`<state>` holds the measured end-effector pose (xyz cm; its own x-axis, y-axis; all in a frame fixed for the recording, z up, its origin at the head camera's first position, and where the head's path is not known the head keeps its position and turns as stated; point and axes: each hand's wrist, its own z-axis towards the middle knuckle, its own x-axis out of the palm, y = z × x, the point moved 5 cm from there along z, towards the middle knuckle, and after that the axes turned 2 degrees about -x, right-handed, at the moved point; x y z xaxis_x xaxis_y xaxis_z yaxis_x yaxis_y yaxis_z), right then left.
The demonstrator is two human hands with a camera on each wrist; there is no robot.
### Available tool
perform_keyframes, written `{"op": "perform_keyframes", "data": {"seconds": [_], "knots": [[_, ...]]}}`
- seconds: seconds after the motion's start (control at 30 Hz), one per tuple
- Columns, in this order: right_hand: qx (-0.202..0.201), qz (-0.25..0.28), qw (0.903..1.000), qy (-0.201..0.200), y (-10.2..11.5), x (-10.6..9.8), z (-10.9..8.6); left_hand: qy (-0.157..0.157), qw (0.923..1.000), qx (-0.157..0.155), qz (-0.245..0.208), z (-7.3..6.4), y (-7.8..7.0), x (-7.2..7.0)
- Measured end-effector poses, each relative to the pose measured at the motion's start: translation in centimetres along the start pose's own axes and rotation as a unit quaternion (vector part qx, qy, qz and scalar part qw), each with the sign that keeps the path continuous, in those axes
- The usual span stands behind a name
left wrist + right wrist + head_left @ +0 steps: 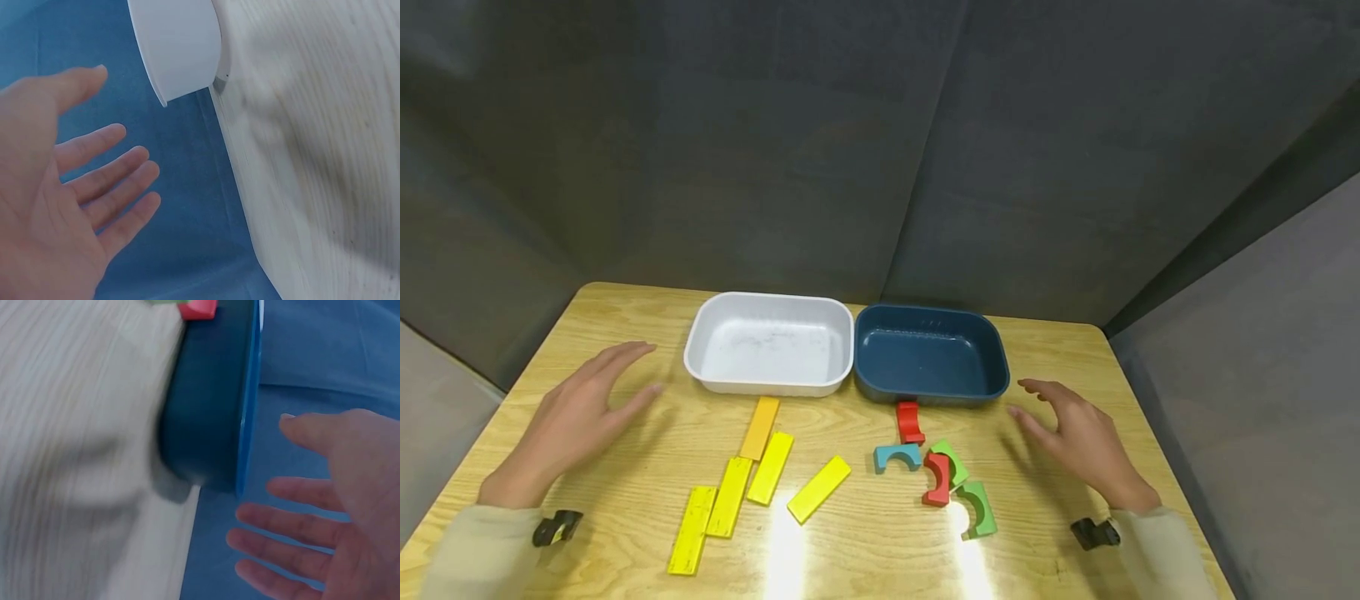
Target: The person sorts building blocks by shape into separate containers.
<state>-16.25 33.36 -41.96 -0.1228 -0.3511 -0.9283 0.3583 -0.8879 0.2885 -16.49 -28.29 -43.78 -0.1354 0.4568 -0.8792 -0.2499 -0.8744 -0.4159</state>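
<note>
My left hand (583, 412) hovers over the table's left side with fingers extended, holding nothing; the white tray (769, 388) is the nearest thing to it. On the other side my right hand (1078, 433) is held beside the dark blue tray (932, 397), fingers spread and likewise without any object. Both trays have nothing in them. In front of the white tray lie several yellow blocks (818, 489) and an orange block (760, 428), all flat and rectangular. Before the blue tray are arch blocks: two red (910, 422), two green (978, 509) and one blue (897, 457).
The wooden table (880, 550) reaches back to a dark grey cloth wall (775, 150). A lighter grey panel (1262, 350) rises at the right. The two trays stand side by side near the rear edge.
</note>
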Motion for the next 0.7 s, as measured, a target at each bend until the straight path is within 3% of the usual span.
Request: {"op": "perform_keyframes", "data": {"seconds": [0.3, 0.7], "knots": [[-0.034, -0.009, 0.9994, -0.007, 2.8, -0.2, 1.3, 0.01, 0.9999, -0.005, -0.004, 0.9, -0.8, 0.3], [-0.052, 0.006, 0.9984, 0.023, 6.4, 0.7, 2.5, 0.011, 0.9998, -0.003, -0.017, 2.3, -1.9, 0.7]]}}
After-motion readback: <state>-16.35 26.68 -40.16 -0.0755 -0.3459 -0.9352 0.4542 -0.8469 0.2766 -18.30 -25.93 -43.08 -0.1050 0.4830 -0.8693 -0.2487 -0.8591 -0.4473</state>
